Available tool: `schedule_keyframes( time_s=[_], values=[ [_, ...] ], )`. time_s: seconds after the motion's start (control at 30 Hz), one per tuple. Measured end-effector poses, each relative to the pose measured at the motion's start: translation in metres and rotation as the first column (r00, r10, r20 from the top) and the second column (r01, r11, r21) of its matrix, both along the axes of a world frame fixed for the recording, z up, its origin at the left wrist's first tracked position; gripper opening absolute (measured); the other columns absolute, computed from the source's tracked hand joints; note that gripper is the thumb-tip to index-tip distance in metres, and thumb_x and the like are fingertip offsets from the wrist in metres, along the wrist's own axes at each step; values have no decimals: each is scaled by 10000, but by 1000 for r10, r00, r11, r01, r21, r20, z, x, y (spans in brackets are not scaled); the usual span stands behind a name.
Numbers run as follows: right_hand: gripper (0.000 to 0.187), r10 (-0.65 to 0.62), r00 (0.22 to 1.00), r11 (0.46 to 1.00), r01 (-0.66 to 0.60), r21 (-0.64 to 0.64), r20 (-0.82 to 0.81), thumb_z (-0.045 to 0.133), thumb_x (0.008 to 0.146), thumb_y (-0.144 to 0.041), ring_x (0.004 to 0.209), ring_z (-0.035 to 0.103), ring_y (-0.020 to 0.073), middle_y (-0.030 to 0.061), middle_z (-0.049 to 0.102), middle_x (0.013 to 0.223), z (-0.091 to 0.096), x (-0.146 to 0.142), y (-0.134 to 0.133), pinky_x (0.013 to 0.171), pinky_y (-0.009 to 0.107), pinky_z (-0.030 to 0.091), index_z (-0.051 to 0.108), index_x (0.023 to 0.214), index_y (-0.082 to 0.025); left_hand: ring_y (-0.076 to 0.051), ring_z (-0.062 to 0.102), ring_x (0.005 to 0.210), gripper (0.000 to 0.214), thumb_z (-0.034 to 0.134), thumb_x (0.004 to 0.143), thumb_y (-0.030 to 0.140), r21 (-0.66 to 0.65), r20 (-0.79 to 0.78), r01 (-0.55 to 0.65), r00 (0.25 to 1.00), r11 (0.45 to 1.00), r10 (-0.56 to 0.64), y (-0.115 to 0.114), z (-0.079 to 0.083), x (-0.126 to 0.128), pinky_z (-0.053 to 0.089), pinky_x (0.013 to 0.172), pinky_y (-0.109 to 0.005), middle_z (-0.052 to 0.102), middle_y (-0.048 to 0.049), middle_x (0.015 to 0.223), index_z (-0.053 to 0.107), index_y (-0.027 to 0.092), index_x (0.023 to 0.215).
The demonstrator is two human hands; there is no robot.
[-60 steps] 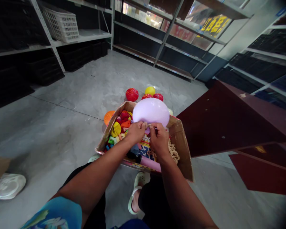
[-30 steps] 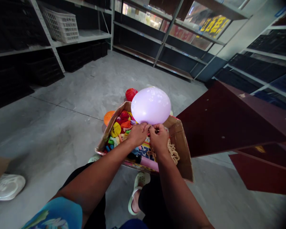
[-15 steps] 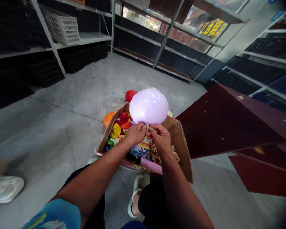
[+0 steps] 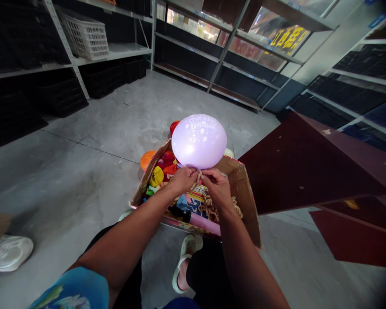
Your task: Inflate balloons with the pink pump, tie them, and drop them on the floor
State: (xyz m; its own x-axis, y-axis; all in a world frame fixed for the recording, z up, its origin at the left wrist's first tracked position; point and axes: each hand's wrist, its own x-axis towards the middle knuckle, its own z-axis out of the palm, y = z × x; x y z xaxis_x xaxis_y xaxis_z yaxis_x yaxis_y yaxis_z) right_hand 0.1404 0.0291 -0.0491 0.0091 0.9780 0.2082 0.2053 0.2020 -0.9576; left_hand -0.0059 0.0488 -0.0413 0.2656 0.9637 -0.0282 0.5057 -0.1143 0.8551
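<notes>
An inflated lilac balloon [image 4: 199, 141] with pale printed letters stands above a cardboard box [image 4: 244, 180]. My left hand [image 4: 184, 179] pinches at the balloon's neck from the left. From the right, my right hand [image 4: 218, 184] pinches a tan rubber band [image 4: 199, 176] against the same neck. Fingertips partly hide the neck. Below, the box holds uninflated balloons [image 4: 157, 176] in several colours, a heap of tan rubber bands [image 4: 209, 210] and a pink balloon pump [image 4: 204, 223] with a black end.
Orange [image 4: 147, 159] and red balloons [image 4: 174, 126] lie on the floor beyond the box. Dark red boards [image 4: 302, 167] stand to the right. Metal shelves [image 4: 193, 49] line the back, with a white basket [image 4: 86, 36] at left. Another person's shoe [image 4: 11, 253] shows at lower left.
The balloon has tipped and turned slightly, so its printed letters now face me. Both hands stay at the neck, and more of the tan band shows between the fingers.
</notes>
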Motion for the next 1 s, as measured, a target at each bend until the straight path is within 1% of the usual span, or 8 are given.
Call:
schedule_keyframes(
  time_s=[0.1, 0.23, 0.3, 0.5, 0.6, 0.73, 0.9, 1.0],
  values=[
    [151, -11, 998, 1000, 9, 30, 63, 648, 753, -330, 743, 549, 138, 1, 573, 798, 0, 0, 0, 690, 274, 457, 653, 788, -183, -162, 596, 731, 325, 398, 855, 323, 7, 68, 56, 996, 998, -56, 1, -4, 0, 464, 693, -271, 662, -34, 759, 676, 158, 821],
    [144, -71, 976, 995, 53, 89, 207, 586, 790, -323, 742, 519, 147, 7, 551, 794, 2, -3, -3, 688, 273, 430, 605, 762, -183, -144, 553, 615, 325, 394, 846, 345, -64, 170, 39, 985, 997, -28, -1, -5, 2, 448, 587, -258, 578, -15, 646, 644, 154, 767],
    [150, -133, 967, 990, 118, 81, 218, 548, 808, -326, 716, 507, 149, 4, 547, 766, 1, -6, -3, 678, 276, 423, 570, 763, -186, -135, 520, 566, 330, 385, 847, 361, -91, 202, 17, 979, 996, 2, -1, -5, 3, 428, 542, -254, 531, -5, 599, 624, 157, 745],
    [157, -359, 930, 930, 363, -47, 76, 530, 782, -351, 627, 503, 146, -18, 551, 682, -11, -14, 2, 623, 274, 419, 518, 750, -198, -115, 451, 517, 311, 402, 825, 394, -137, 235, 24, 972, 990, 9, -4, -6, 8, 369, 470, -230, 442, 16, 553, 567, 166, 692],
    [146, -430, 902, 900, 431, -67, 32, 532, 769, -343, 611, 503, 143, -23, 543, 674, -18, -17, 6, 609, 273, 417, 504, 757, -200, -105, 413, 491, 290, 427, 805, 383, -150, 248, 61, 968, 987, -22, -8, -5, 12, 370, 448, -229, 400, 26, 537, 536, 161, 654],
    [135, -442, 896, 894, 435, -107, -49, 513, 776, -335, 589, 496, 131, -27, 532, 670, -26, -18, 9, 577, 258, 426, 485, 775, -203, -112, 429, 434, 293, 405, 811, 394, -202, 245, 130, 966, 971, -79, -13, -1, 15, 393, 415, -241, 346, 40, 514, 517, 169, 660],
    [167, -429, 890, 901, 411, -137, -153, 518, 770, -364, 537, 460, 108, -45, 511, 639, -27, -17, 12, 516, 228, 404, 457, 766, -208, -117, 490, 459, 287, 392, 810, 310, -37, 50, 170, 984, 985, -168, -11, 4, 13, 374, 443, -225, 439, 7, 524, 524, 155, 607],
    [185, -418, 888, 907, 397, -138, -194, 542, 761, -370, 520, 450, 100, -54, 504, 623, -26, -16, 12, 499, 219, 392, 455, 761, -207, -124, 512, 466, 301, 391, 801, 321, -59, 63, 179, 983, 982, -175, -12, 5, 12, 370, 430, -221, 505, -10, 564, 607, 146, 686]
  ],
)
